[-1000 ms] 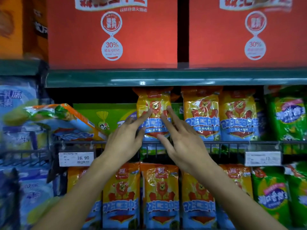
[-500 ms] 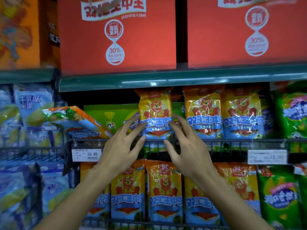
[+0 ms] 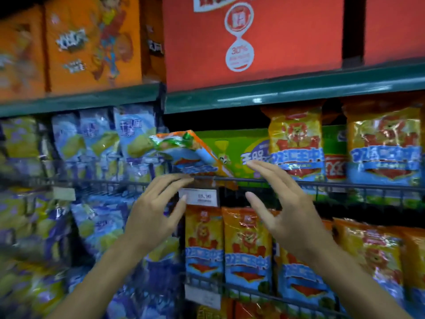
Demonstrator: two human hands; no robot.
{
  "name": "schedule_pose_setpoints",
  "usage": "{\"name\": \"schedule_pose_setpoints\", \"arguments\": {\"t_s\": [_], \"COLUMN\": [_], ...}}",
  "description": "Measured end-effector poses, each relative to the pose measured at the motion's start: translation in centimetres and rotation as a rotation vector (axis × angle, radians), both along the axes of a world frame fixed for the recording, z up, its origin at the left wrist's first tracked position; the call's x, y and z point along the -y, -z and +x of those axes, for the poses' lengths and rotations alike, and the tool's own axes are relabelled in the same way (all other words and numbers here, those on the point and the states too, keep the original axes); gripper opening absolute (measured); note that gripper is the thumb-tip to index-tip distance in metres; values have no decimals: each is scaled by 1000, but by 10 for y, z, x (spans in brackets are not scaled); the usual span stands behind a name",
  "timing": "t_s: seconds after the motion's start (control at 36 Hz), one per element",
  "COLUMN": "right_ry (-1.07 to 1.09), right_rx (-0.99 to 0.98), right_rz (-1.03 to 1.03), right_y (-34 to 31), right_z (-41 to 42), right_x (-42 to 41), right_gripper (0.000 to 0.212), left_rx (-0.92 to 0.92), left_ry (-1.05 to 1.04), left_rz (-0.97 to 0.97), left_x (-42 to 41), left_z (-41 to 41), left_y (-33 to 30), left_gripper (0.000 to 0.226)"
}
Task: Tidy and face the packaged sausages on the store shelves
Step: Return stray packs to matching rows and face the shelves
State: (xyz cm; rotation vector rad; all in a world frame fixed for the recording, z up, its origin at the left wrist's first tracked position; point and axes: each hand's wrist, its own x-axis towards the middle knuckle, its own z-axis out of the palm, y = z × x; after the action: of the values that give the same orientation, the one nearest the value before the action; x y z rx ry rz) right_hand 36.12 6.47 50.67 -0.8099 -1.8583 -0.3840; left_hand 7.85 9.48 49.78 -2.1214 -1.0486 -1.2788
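An orange sausage pack (image 3: pixel 190 155) lies tipped on its side across the wire rail (image 3: pixel 322 184) of the middle shelf. Just below and in front of it, my left hand (image 3: pixel 158 210) and my right hand (image 3: pixel 282 203) are raised with fingers spread and hold nothing. To the right, yellow-and-blue sausage packs (image 3: pixel 296 143) with a lion print stand upright, another pack (image 3: pixel 384 143) beside the first. A row of the same lion packs (image 3: pixel 246 247) stands on the shelf below.
A green box (image 3: pixel 239 148) sits behind the tipped pack. Blue-and-green snack bags (image 3: pixel 101 143) fill the left bay. Red cartons (image 3: pixel 250 40) and orange cartons (image 3: pixel 92 42) stand on the green top shelf (image 3: pixel 276 97). A price tag (image 3: pixel 199 196) hangs on the rail.
Both hands have left the upright lion pack and moved left to the tipped orange pack. The view has swung left too.
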Motion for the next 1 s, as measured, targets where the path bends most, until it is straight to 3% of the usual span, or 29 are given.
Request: {"name": "schedule_pose_setpoints", "arguments": {"t_s": [0.19,0.28,0.47,0.56,0.69,0.83,1.0], "right_ry": [-19,84,314,260,124,-183,-441], "right_rx": [-68,-51,16,-83,-332,-679,-934], "right_rz": [-211,-230,-114,-1,233,153,-108], "right_y": [-29,-38,-52,-54,-63,-55,-29], "right_z": [-66,-84,-93,-91,-88,-99,-118], "right_x": [-26,-36,-49,-44,-18,14,31], "right_gripper": [77,83,58,53,44,37,32], "left_rx": [194,209,273,260,272,446,710], "left_ry": [160,232,434,497,564,749,1166], "left_rz": [-113,-122,-163,-147,-156,-344,-602], "left_x": [-30,-41,-51,-49,-41,-30,-8], "left_z": [-44,-50,-52,-51,-36,-9,32], "left_y": [-17,-24,-24,-28,-31,-23,-19], "left_gripper": [38,31,36,35,51,66,54]}}
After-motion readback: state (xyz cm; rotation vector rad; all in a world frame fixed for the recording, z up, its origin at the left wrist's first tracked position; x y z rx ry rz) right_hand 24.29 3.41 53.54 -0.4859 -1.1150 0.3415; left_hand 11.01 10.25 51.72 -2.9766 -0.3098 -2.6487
